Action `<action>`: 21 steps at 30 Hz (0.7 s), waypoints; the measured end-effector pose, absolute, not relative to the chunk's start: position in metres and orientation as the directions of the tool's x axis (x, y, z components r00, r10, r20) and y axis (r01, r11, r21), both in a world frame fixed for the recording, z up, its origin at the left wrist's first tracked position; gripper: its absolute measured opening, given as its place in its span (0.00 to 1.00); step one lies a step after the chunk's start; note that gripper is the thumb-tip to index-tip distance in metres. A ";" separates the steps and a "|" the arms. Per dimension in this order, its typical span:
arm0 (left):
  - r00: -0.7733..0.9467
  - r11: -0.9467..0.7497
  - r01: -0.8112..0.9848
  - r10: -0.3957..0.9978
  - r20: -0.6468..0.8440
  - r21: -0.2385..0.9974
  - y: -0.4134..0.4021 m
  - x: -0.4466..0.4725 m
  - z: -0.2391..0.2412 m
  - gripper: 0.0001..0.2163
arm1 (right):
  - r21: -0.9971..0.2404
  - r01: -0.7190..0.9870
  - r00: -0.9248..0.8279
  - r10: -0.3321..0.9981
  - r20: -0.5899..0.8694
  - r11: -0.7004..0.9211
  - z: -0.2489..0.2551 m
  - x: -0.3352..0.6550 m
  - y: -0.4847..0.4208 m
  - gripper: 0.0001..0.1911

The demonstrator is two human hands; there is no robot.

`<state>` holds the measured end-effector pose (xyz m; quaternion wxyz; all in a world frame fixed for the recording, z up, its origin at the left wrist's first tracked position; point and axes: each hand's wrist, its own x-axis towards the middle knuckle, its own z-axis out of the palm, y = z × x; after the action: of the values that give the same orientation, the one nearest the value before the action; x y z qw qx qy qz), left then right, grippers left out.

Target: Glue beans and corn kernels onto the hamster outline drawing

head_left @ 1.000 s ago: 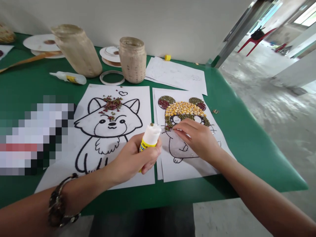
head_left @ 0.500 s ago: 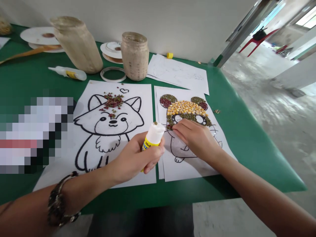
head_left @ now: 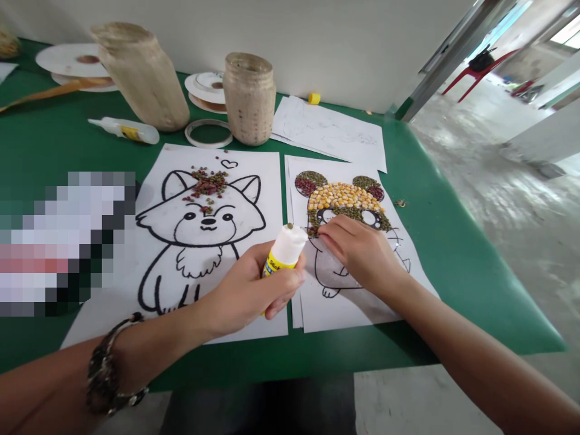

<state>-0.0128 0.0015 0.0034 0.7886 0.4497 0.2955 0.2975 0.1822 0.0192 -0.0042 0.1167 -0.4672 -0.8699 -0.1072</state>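
Observation:
My left hand (head_left: 247, 290) is wrapped round a glue stick (head_left: 284, 251), white with a yellow label, held upright over the gap between two sheets. My right hand (head_left: 360, 251) rests on the bear drawing (head_left: 362, 296), its fingers pressed together at the lower left of the bear's face, where green and yellow seeds (head_left: 343, 196) are stuck. Whether anything is between the fingertips is hidden. To the left lies a fox drawing (head_left: 199, 229) with a small heap of red and green seeds (head_left: 206, 184) on its forehead.
On the green table (head_left: 435, 229) stand two beige jars (head_left: 249, 99) (head_left: 142, 78), a tape ring (head_left: 208, 133), a glue bottle (head_left: 124, 130), white plates (head_left: 72, 60) and loose sheets (head_left: 330, 133). A pixelated patch covers the left. The table's right edge drops to a concrete floor.
My right hand's fingertips have crept slightly up and left along the bear's face. My left hand keeps the glue stick in about the same spot. The view has shifted a little.

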 end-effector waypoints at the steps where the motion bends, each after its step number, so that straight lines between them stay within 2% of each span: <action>1: 0.650 0.417 -0.211 0.735 -0.192 0.884 0.001 -0.013 0.003 0.06 | 0.098 0.838 -0.540 0.787 0.297 0.538 -0.004 0.182 0.018 0.12; 9: 0.652 0.401 -0.219 0.738 -0.172 0.890 0.002 -0.012 0.003 0.06 | 0.126 0.837 -0.545 0.791 0.280 0.532 -0.003 0.181 0.018 0.13; 21: 0.659 0.405 -0.208 0.731 -0.179 0.890 0.002 -0.012 0.004 0.06 | -0.137 0.859 -0.445 0.853 0.275 0.492 -0.002 0.179 0.023 0.08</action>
<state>-0.0123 0.0016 0.0035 0.7878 0.4569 0.2863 0.2978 0.1786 0.0230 -0.0018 0.1551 -0.5037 -0.8498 -0.0111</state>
